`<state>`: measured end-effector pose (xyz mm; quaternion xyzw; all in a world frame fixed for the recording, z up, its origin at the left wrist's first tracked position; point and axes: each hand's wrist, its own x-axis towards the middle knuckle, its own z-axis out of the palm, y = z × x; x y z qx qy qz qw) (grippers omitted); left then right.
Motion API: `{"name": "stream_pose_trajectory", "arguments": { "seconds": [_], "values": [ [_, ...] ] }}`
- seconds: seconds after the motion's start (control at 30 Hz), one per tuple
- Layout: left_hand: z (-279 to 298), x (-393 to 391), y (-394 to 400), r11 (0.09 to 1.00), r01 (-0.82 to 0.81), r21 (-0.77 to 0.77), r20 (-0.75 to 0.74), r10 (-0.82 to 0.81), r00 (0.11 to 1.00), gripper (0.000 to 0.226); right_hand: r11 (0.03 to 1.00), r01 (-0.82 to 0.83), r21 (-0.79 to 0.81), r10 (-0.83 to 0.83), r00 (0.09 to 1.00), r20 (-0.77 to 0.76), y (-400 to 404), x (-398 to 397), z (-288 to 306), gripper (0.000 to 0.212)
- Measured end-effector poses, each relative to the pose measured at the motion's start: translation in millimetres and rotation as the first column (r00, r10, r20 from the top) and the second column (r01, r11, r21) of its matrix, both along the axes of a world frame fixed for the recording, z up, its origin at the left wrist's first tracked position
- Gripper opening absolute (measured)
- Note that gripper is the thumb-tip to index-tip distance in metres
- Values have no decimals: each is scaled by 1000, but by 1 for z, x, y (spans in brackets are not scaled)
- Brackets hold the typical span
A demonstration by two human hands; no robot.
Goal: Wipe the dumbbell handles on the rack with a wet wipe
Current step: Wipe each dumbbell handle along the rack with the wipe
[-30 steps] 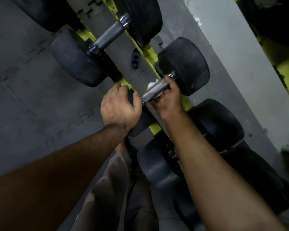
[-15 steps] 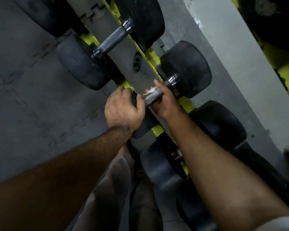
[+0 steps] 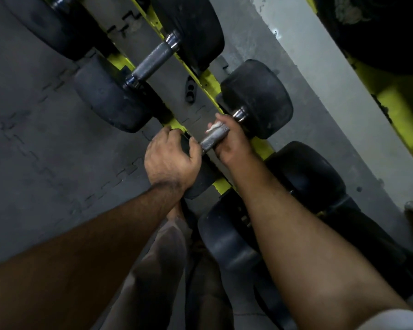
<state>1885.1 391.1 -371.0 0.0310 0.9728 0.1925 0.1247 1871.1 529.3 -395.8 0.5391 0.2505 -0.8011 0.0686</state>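
A black dumbbell lies on the yellow rack, its knurled metal handle running diagonally at the centre. My right hand wraps under that handle with a white wet wipe pressed against it, a bit of wipe showing above the bar. My left hand rests over the dumbbell's near black head, gripping it. The far head is uncovered. A second, larger dumbbell's handle sits further up the rack, untouched.
More black dumbbells sit lower on the rack under my right forearm. Grey interlocking floor mats lie to the left. A pale wall strip runs behind the rack. My trouser legs are below.
My right hand with the wipe slid along the handle from the far head toward the near end, then back toward the far head. My left hand stayed on the near head.
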Motion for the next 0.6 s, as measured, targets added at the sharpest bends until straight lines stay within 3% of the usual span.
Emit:
{"name": "stream_pose_trajectory", "arguments": {
  "seconds": [0.13,0.2,0.27,0.37,0.47,0.53,0.6],
  "values": [
    [-2,0,-2,1000,4,-3,-11,-4,1000,51,974,228,-14,-228,969,-99,9,-2,-3,15],
    [-2,0,-1,1000,2,-4,-7,-2,1000,52,974,227,25,-222,966,-133,-7,7,-8,13],
    [-2,0,-1,1000,-1,-12,1,1,1000,52,971,216,99,-205,973,-106,-13,16,-11,11],
    [-2,0,-1,1000,-17,0,16,17,1000,51,922,310,230,-319,948,0,-1,16,-11,24],
    [-2,-1,-2,1000,-17,11,11,17,1000,51,939,177,294,-197,980,40,-12,15,-1,29],
    [0,-2,-1,1000,-12,3,10,12,1000,50,961,39,273,-59,996,65,-14,19,1,21],
    [1,0,0,1000,-4,-5,16,4,1000,51,970,19,240,-46,993,108,1,18,3,11]
  ]
}}
